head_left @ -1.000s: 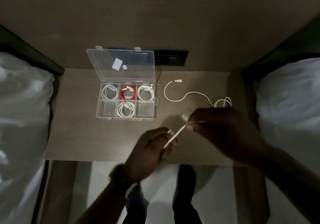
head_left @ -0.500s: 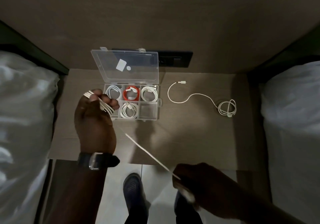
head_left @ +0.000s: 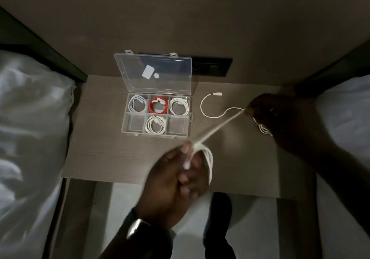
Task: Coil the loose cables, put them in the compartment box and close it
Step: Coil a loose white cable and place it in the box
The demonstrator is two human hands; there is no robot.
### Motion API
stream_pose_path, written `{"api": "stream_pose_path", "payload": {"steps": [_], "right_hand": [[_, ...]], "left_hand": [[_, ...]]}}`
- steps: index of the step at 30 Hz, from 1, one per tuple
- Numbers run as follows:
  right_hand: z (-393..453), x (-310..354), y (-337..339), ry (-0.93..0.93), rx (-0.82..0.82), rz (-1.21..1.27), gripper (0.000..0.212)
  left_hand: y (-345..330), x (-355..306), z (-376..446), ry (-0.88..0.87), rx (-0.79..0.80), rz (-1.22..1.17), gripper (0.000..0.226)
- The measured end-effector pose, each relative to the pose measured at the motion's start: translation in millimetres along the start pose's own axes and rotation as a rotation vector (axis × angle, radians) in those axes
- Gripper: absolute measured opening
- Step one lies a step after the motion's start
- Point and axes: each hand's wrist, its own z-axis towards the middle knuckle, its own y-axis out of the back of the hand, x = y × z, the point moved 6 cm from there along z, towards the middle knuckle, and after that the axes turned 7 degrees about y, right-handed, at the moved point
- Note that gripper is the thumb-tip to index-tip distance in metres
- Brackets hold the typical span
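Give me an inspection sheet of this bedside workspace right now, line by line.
Surface: wooden table, dimly lit.
Job's things: compartment box, lid open; four compartments hold coils, front left and front right empty.
Clutter: nothing seen.
Grippers: left hand grips loops of a white cable; right hand pinches its taut end.
Cables: another loose white cable on the table, partly hidden by the right hand.
Surroundings: white bedding both sides, dark wall panel.
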Motion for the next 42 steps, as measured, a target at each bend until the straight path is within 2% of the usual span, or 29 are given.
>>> {"api": "stream_pose_path", "payload": {"steps": [1, 2, 4, 5, 7, 8, 9, 11, 12, 15, 16, 21, 23, 25, 27, 29, 30, 32, 33, 36, 40, 42], "right_hand": [[-8, 10, -11, 0.058, 0.076, 0.044, 0.012], [-20, 27, -31, 0.033, 0.177, 0.101, 0.015], [-55, 62, -69, 0.161, 0.331, 0.241, 0.015], [-64, 76, -76, 0.239, 0.348, 0.241, 0.014], [-73, 102, -79, 0.333, 0.368, 0.273, 0.016], [-71, 110, -73, 0.284, 0.359, 0.360, 0.017], [-65, 108, -68, 0.271, 0.281, 0.423, 0.016], [-46, 109, -53, 0.303, 0.173, 0.444, 0.015], [-39, 100, -53, 0.241, 0.142, 0.494, 0.015], [-31, 78, -70, -0.110, 0.104, 1.002, 0.018], [-31, 76, -75, -0.161, 0.082, 1.071, 0.017], [-33, 70, -83, -0.118, 0.026, 1.059, 0.009], [-34, 63, -88, -0.157, 0.067, 0.988, 0.009], [-36, 59, -95, -0.208, 0.119, 1.024, 0.013], [-38, 61, -104, -0.304, 0.164, 1.278, 0.026], [-42, 69, -112, -0.410, 0.325, 1.587, 0.046], [-45, 76, -112, -0.401, 0.437, 1.658, 0.052], [-47, 83, -110, -0.294, 0.593, 1.589, 0.050], [-46, 83, -109, -0.258, 0.602, 1.497, 0.047], [-36, 76, -116, -0.350, 0.482, 1.304, 0.039], [-18, 59, -133, -0.448, 0.296, 1.154, 0.015], [-5, 46, -141, -0.473, 0.219, 1.084, 0.012]], "left_hand": [[-4, -17, 0, -0.106, 0.039, -0.108, 0.026], [-1, -35, 0, -0.219, 0.023, -0.203, 0.030], [20, -59, 3, -0.362, -0.141, -0.284, 0.032], [31, -64, 4, -0.389, -0.260, -0.278, 0.032], [47, -60, 4, -0.430, -0.488, -0.068, 0.028], [50, -53, 2, -0.447, -0.608, 0.145, 0.025], [48, -45, 0, -0.446, -0.673, 0.371, 0.023], [39, -26, 2, -0.395, -0.635, 0.670, 0.024], [37, -20, 1, -0.360, -0.614, 0.701, 0.027], [38, -19, -2, -0.291, -0.639, 0.673, 0.027], [37, -21, -2, -0.263, -0.655, 0.679, 0.029], [34, -33, 0, -0.148, -0.629, 0.580, 0.027], [35, -34, 0, -0.109, -0.581, 0.506, 0.027], [36, -32, 0, -0.080, -0.513, 0.449, 0.023], [35, -29, 0, -0.056, -0.431, 0.414, 0.020], [33, -26, -1, -0.031, -0.315, 0.387, 0.018], [32, -24, -2, -0.012, -0.261, 0.369, 0.017], [37, -22, -5, 0.041, -0.196, 0.296, 0.019], [41, -21, -6, 0.065, -0.181, 0.258, 0.022], [56, -22, -1, 0.052, -0.242, 0.236, 0.027], [77, -32, 19, -0.157, -0.496, 0.548, 0.026], [86, -34, 29, -0.273, -0.581, 0.675, 0.022]]}}
